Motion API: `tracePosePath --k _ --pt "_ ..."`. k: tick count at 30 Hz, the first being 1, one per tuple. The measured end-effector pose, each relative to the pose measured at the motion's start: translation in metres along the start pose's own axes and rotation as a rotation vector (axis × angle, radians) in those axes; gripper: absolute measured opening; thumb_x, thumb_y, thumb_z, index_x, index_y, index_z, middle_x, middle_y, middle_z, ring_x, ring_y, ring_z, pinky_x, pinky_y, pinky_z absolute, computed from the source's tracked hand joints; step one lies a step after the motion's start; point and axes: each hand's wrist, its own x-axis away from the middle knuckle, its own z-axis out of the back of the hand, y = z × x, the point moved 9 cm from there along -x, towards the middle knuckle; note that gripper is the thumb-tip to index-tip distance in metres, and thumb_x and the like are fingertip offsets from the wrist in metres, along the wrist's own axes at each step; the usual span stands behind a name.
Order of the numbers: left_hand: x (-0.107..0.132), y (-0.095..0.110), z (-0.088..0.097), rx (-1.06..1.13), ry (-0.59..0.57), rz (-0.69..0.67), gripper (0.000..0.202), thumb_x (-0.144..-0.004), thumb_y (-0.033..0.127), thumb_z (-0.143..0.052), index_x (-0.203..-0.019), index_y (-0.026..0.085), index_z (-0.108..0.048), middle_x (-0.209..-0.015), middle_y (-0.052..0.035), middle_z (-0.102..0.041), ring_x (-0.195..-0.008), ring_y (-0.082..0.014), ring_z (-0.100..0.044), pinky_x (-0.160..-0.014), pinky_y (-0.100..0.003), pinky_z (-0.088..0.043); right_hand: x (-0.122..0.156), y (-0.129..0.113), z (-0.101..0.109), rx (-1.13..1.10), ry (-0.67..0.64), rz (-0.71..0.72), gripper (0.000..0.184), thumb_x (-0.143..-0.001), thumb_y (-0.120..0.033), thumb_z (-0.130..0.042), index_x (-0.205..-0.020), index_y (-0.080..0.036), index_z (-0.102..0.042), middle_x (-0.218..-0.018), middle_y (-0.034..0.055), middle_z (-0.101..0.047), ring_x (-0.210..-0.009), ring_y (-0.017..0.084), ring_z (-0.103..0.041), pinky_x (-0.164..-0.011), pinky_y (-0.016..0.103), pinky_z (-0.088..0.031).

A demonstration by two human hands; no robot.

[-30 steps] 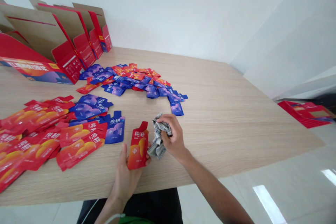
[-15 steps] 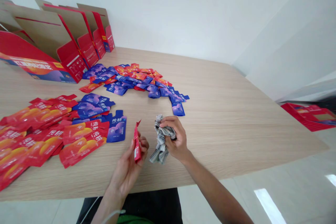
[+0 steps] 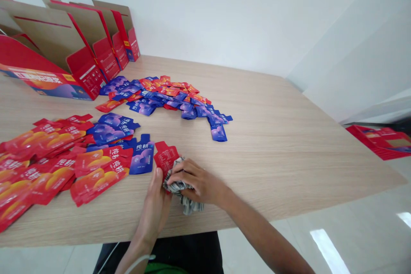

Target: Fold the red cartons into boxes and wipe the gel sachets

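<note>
My left hand (image 3: 156, 205) holds a red pouch (image 3: 165, 157) from below, its back side turned up, just above the wooden table (image 3: 276, 154). Over the pouch's lower part my right hand (image 3: 195, 184) presses a crumpled grey striped cloth (image 3: 183, 195), fingers closed round it. Both hands meet near the table's front edge. To the left lies a spread of red pouches (image 3: 48, 167) and blue pouches (image 3: 112, 126).
A second heap of mixed blue and red pouches (image 3: 167, 98) lies mid-table. Open red cardboard boxes (image 3: 64, 47) stand at the back left by the white wall. More flat red cartons (image 3: 380, 139) lie low at the right, beyond the table's edge.
The left hand has flipped the red pouch from front side up, through edge-on, to back side up. The right hand brought the cloth down and left onto it.
</note>
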Motion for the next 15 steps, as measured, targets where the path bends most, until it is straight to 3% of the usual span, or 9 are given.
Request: tracePosePath --k 3,8,12,15 --pt "0.003 -0.009 0.002 -0.116 -0.069 -0.003 0.06 -0.089 0.063 -0.078 -0.129 0.018 -0.077 -0.126 -0.0122 -0.081 -0.136 -0.0342 -0.067 -0.116 -0.046 -0.055 -0.001 0.004 0.01 -0.03 0.122 -0.072 0.027 -0.102 -0.013 -0.061 -0.127 -0.023 -0.066 -0.12 0.0107 -0.068 -0.118 0.025 -0.065 -0.106 0.041 -0.057" --pt "0.021 -0.023 0.005 -0.303 -0.091 -0.013 0.05 -0.086 0.05 -0.085 -0.126 0.022 -0.08 -0.137 -0.0124 -0.078 -0.153 -0.0376 -0.051 -0.124 -0.05 -0.047 0.005 0.021 0.038 -0.001 0.383 -0.269 0.036 -0.093 -0.005 -0.056 -0.121 -0.024 -0.067 -0.116 0.009 -0.069 -0.114 0.026 -0.066 -0.103 0.043 -0.058" --pt "0.026 -0.024 0.008 -0.383 -0.027 -0.025 0.048 -0.081 0.045 -0.091 -0.125 0.027 -0.081 -0.139 -0.0093 -0.077 -0.158 -0.0339 -0.047 -0.128 -0.044 -0.041 0.005 0.025 0.039 -0.044 0.399 -0.303 0.037 -0.088 -0.003 -0.057 -0.118 -0.023 -0.068 -0.114 0.0083 -0.068 -0.113 0.025 -0.066 -0.102 0.041 -0.058" --pt "0.017 -0.022 0.01 -0.28 -0.044 -0.038 0.05 -0.083 0.043 -0.089 -0.13 0.029 -0.078 -0.131 -0.0077 -0.08 -0.152 -0.0316 -0.055 -0.121 -0.042 -0.05 0.0 0.018 0.031 -0.104 0.335 -0.25 0.037 -0.088 -0.003 -0.058 -0.117 -0.023 -0.069 -0.115 0.008 -0.068 -0.113 0.024 -0.066 -0.103 0.04 -0.058"
